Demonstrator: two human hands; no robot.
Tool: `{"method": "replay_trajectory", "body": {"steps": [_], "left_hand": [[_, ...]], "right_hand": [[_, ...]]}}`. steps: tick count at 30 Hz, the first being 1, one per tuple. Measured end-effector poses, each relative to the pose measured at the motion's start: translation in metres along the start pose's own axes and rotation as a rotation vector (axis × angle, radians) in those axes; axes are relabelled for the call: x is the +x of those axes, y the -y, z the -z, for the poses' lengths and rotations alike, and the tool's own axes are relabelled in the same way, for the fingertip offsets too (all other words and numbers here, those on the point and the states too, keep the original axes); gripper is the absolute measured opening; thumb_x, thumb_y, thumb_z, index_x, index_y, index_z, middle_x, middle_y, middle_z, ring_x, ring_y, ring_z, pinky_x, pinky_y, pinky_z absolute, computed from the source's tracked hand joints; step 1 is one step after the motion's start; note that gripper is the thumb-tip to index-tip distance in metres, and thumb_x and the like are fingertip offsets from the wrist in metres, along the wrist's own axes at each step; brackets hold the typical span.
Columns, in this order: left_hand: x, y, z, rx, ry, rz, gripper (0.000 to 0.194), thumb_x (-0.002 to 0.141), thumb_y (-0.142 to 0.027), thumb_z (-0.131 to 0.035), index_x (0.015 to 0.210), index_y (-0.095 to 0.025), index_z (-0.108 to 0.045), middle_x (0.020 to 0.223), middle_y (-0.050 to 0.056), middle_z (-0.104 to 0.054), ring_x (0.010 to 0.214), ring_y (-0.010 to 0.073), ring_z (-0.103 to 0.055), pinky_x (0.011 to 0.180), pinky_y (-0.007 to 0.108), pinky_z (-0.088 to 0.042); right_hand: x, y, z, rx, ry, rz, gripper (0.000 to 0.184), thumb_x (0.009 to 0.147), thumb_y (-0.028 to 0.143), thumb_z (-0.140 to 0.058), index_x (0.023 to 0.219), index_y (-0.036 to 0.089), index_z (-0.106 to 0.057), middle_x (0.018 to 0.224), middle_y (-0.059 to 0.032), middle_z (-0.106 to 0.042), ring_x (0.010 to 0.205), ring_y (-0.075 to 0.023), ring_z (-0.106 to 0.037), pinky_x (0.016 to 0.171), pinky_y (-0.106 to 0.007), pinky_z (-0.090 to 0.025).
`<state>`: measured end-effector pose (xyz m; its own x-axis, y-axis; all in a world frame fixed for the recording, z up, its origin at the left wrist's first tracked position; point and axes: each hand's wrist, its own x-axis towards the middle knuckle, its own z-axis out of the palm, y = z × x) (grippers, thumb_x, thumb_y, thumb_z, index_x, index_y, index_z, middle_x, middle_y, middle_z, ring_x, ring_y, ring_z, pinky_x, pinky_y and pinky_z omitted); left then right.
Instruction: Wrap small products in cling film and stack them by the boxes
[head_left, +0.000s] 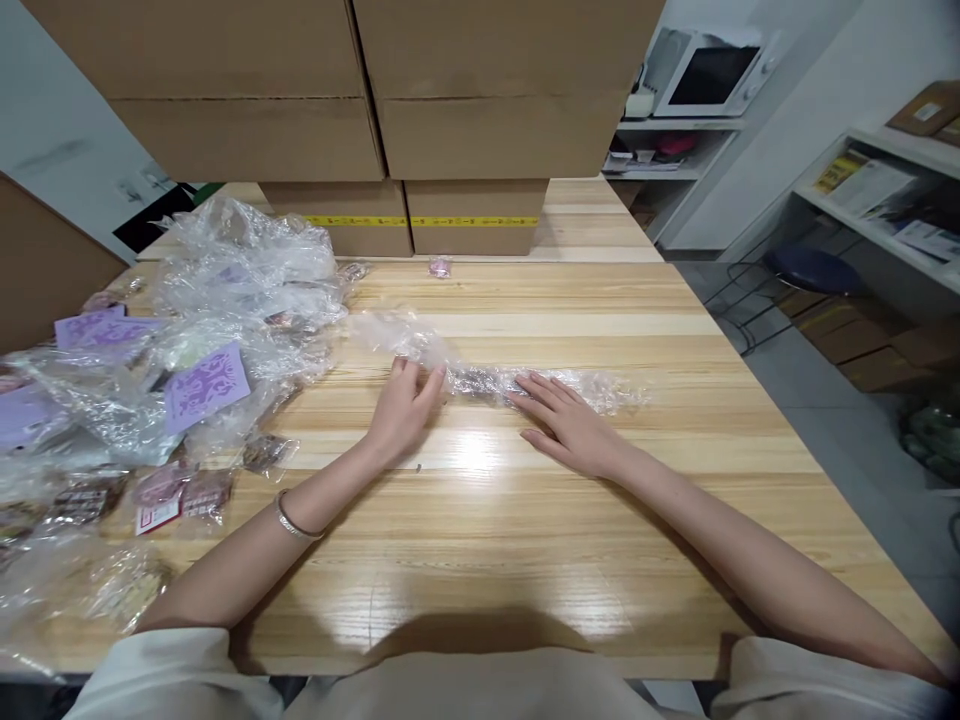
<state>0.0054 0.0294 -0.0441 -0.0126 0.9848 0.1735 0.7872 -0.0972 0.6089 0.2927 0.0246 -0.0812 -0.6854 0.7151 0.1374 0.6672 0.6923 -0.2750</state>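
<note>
A long, narrow strip of clear plastic wrap (615, 390) lies crosswise on the wooden table, with something dark inside its middle that I cannot make out. My left hand (403, 408) touches the near edge at its left part, thumb apart from the fingers. There the wrap spreads looser and wider. My right hand (568, 425) rests palm down, its outstretched fingers lying on the strip to the right of the dark part. Neither hand grips the plastic.
A heap of clear plastic bags (240, 260) with purple cards (206, 388) and small packets covers the table's left side. Large cardboard boxes (480, 120) stand at the back. A small pink packet (439, 267) lies before them. A blue stool (814, 270) stands beyond the right edge.
</note>
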Motion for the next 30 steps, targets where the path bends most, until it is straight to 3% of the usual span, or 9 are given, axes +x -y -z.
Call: {"method": "replay_trajectory", "body": {"steps": [3, 6, 8, 12, 16, 18, 21, 26, 30], "left_hand": [[0.000, -0.012, -0.018, -0.018, -0.038, -0.228, 0.031, 0.100, -0.032, -0.037, 0.099, -0.014, -0.062, 0.115, 0.014, -0.060, 0.112, 0.0234, -0.059, 0.101, 0.039, -0.045], [-0.002, -0.022, -0.038, 0.103, 0.097, -0.491, 0.040, 0.096, -0.012, -0.032, 0.131, -0.008, -0.052, 0.144, 0.018, -0.048, 0.141, 0.0248, -0.037, 0.118, 0.043, -0.031], [-0.003, -0.024, -0.048, 0.191, 0.220, -0.571, 0.052, 0.093, -0.005, -0.029, 0.144, -0.007, -0.039, 0.155, 0.017, -0.036, 0.148, 0.0231, -0.026, 0.122, 0.043, -0.025], [-0.003, -0.025, -0.058, 0.262, 0.312, -0.546, 0.056, 0.097, -0.010, -0.028, 0.153, -0.013, -0.027, 0.158, 0.014, -0.032, 0.148, 0.0213, -0.026, 0.121, 0.043, -0.027], [-0.004, -0.029, -0.058, 0.298, 0.313, -0.543, 0.055, 0.101, -0.041, -0.037, 0.149, -0.015, -0.038, 0.158, 0.018, -0.032, 0.148, 0.0305, -0.026, 0.120, 0.049, -0.025], [-0.005, -0.033, -0.058, 0.324, 0.315, -0.543, 0.055, 0.100, -0.048, -0.039, 0.147, -0.018, -0.043, 0.157, 0.018, -0.032, 0.147, 0.0337, -0.027, 0.119, 0.052, -0.026], [-0.006, -0.037, -0.059, 0.361, 0.309, -0.547, 0.052, 0.099, -0.049, -0.041, 0.143, -0.021, -0.048, 0.155, 0.016, -0.036, 0.146, 0.0341, -0.028, 0.119, 0.052, -0.026], [-0.006, -0.041, -0.060, 0.419, 0.299, -0.552, 0.047, 0.098, -0.049, -0.044, 0.132, -0.019, -0.059, 0.153, 0.017, -0.040, 0.145, 0.0345, -0.031, 0.119, 0.051, -0.027], [-0.006, -0.040, -0.062, 0.432, 0.285, -0.557, 0.044, 0.099, -0.047, -0.043, 0.129, -0.020, -0.061, 0.151, 0.017, -0.043, 0.144, 0.0335, -0.034, 0.118, 0.051, -0.028]], "right_hand": [[0.001, 0.001, 0.000, -0.003, -0.008, 0.007, 0.055, 0.100, 0.047, -0.041, 0.151, 0.025, -0.037, 0.161, -0.0078, -0.029, 0.150, -0.0278, -0.020, 0.120, -0.054, -0.023], [0.001, 0.003, 0.003, 0.004, -0.005, 0.004, 0.052, 0.101, 0.043, -0.041, 0.149, 0.023, -0.041, 0.157, -0.0094, -0.036, 0.147, -0.0283, -0.027, 0.120, -0.055, -0.021], [0.001, 0.005, 0.004, 0.033, -0.008, 0.001, 0.046, 0.102, 0.036, -0.038, 0.144, 0.023, -0.047, 0.151, -0.0098, -0.047, 0.142, -0.0273, -0.037, 0.120, -0.056, -0.018], [0.000, 0.001, 0.002, 0.208, -0.177, -0.059, 0.040, 0.100, 0.026, -0.032, 0.126, 0.022, -0.063, 0.134, -0.0092, -0.062, 0.131, -0.0249, -0.049, 0.120, -0.059, -0.015], [0.000, -0.010, 0.003, 0.550, -0.441, -0.334, 0.035, 0.099, 0.040, -0.040, 0.108, 0.022, -0.068, 0.114, -0.0103, -0.070, 0.115, -0.0274, -0.060, 0.109, -0.057, -0.035], [0.001, -0.015, 0.007, 0.747, -0.468, -0.430, 0.038, 0.096, 0.049, -0.045, 0.116, 0.024, -0.065, 0.119, -0.0098, -0.069, 0.117, -0.0274, -0.059, 0.106, -0.053, -0.041], [0.005, -0.018, 0.013, 0.896, -0.400, -0.418, 0.053, 0.092, 0.054, -0.054, 0.140, 0.032, -0.049, 0.142, -0.0074, -0.056, 0.134, -0.0252, -0.048, 0.111, -0.053, -0.036], [0.012, -0.011, 0.012, 0.637, -0.353, -0.235, 0.087, 0.081, 0.051, -0.072, 0.153, 0.033, -0.026, 0.150, -0.0095, -0.048, 0.143, -0.0271, -0.037, 0.118, -0.057, -0.022], [0.015, -0.006, 0.004, 0.322, -0.326, -0.056, 0.075, 0.089, 0.038, -0.063, 0.154, 0.031, -0.025, 0.142, -0.0095, -0.055, 0.133, -0.0272, -0.049, 0.118, -0.060, -0.020]]}}
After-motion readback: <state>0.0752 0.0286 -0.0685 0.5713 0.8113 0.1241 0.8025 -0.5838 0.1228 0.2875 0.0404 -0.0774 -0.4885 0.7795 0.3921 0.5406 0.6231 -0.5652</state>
